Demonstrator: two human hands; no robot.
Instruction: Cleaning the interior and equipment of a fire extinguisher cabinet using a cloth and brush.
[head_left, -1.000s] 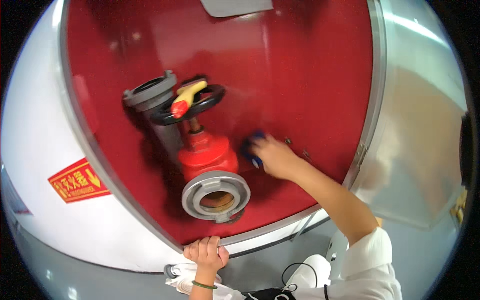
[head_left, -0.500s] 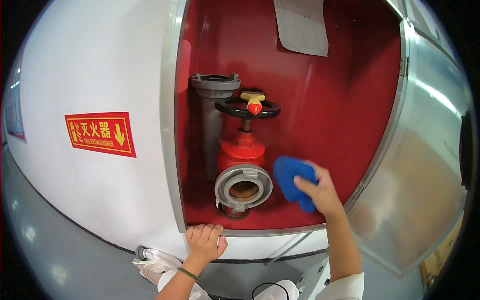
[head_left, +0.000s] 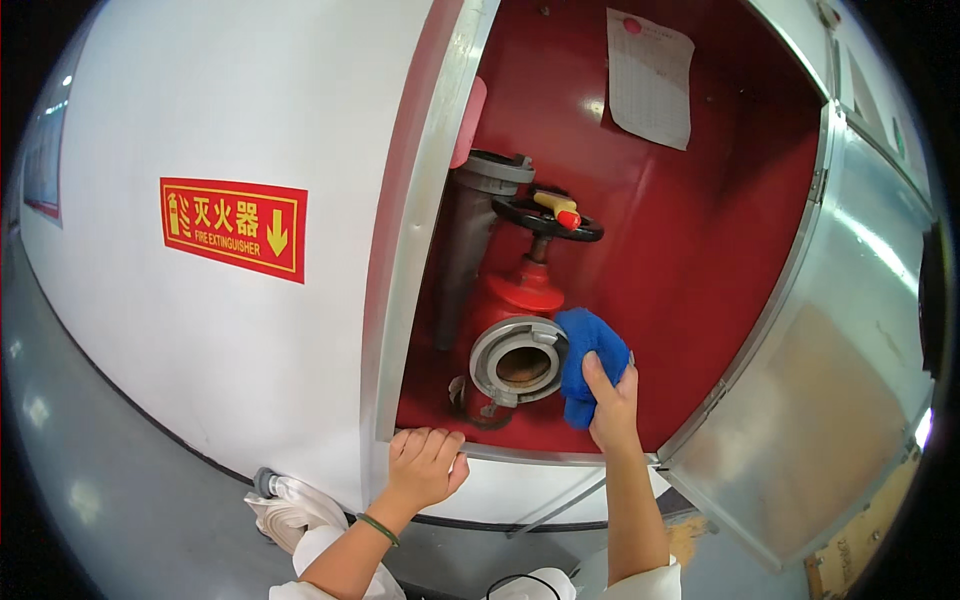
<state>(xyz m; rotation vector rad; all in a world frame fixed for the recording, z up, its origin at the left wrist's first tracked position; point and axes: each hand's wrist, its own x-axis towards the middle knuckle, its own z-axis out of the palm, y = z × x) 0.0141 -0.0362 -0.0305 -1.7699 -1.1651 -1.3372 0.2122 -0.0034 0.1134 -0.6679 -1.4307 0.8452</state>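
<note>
My right hand (head_left: 614, 402) is closed on a folded blue cloth (head_left: 590, 362). The cloth lies against the right side of a grey metal hose coupling (head_left: 492, 372) on the hydrant's outlet. Above the coupling rises the red hydrant valve (head_left: 522, 290), topped by a black handwheel (head_left: 576, 231) with a yellow and red piece on it. My left hand (head_left: 427, 466) rests with curled fingers over the lower metal edge of the red cabinet (head_left: 700, 300), near its left corner. A grey nozzle (head_left: 465, 250) stands upright behind the valve.
The cabinet's metal door (head_left: 830, 370) hangs open at the right. A paper sheet (head_left: 650, 80) is fixed to the back wall. A rolled white hose (head_left: 295, 512) lies on the floor at lower left. A red sign (head_left: 234, 230) is on the white wall.
My view has shifted, so the cabinet sits farther right and appears turned. The blue cloth has come from beside the coupling to against its right rim. My left hand stays on the cabinet edge.
</note>
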